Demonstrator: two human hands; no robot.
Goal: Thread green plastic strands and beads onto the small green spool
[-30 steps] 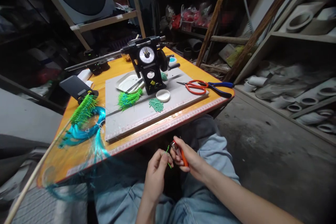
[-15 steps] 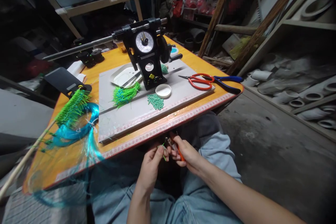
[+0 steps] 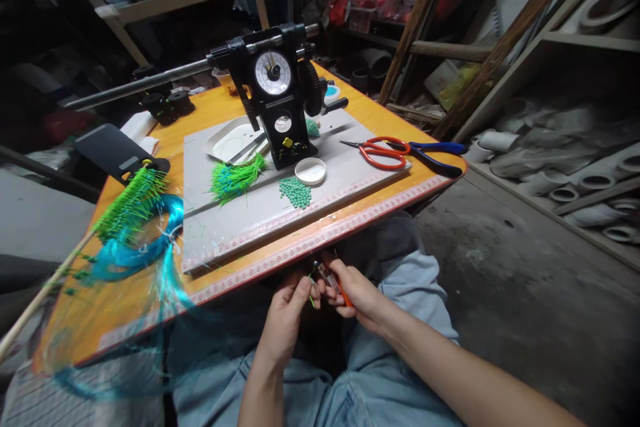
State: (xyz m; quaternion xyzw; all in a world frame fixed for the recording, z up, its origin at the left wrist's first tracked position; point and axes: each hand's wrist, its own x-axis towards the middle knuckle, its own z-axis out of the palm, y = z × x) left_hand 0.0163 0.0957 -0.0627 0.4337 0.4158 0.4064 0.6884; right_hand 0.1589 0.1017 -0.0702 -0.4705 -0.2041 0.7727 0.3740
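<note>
My left hand pinches a thin green strand over my lap, just below the table's front edge. My right hand is closed round a small orange-handled tool, whose metal tip meets the strand between the two hands. On the grey board stand a black winding machine with a dial, a bunch of green strands, a heap of green beads and a white lid.
Red-handled scissors and blue-handled pliers lie at the orange table's right end. A green and blue fibre bundle on a long stick hangs off the left. Shelves with white moulds stand at the right, a wooden ladder behind.
The view has dropped slightly and shifted, so the table sits higher and closer. Both hands rose toward the table edge and came closer together, still on the strand and tool.
</note>
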